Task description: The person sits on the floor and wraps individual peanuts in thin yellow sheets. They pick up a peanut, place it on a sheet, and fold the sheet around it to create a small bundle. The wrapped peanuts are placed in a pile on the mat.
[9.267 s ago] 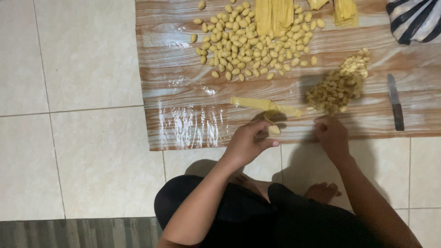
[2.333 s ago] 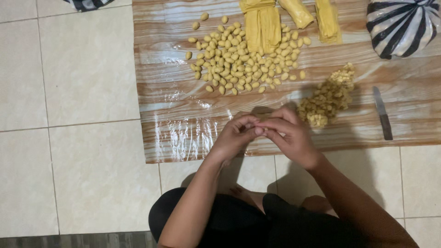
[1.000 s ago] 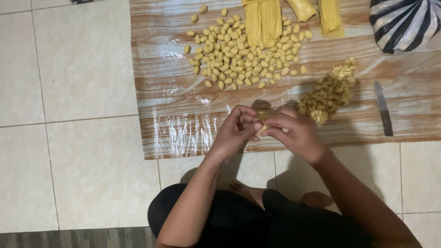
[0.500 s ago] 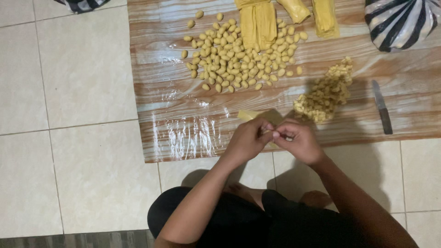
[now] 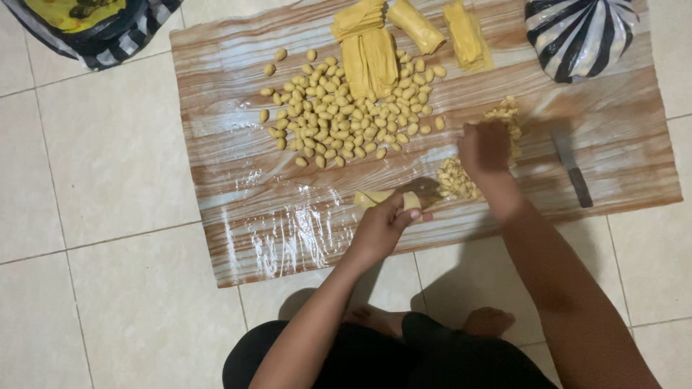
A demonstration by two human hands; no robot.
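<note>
My left hand (image 5: 386,223) grips a strip of yellow dough (image 5: 375,197) near the front of the wood-patterned plastic mat (image 5: 245,202). My right hand (image 5: 484,148) reaches out over a heap of small dough bits (image 5: 461,184) at the mat's right, fingers bent down into it. Whether it holds a bit I cannot see. Many rolled yellow dough pieces (image 5: 346,119) lie spread in the mat's middle.
Folded yellow dough sheets (image 5: 371,43) and rolls (image 5: 418,25) lie at the mat's far edge. A knife (image 5: 573,169) lies at the right. A striped bag (image 5: 580,32) stands at the far right, another bag (image 5: 86,25) at the far left. My legs are below.
My hands were together over the mat's front edge. Now they are apart: the right hand has moved up and right to the heap, the left stays with the dough strip.
</note>
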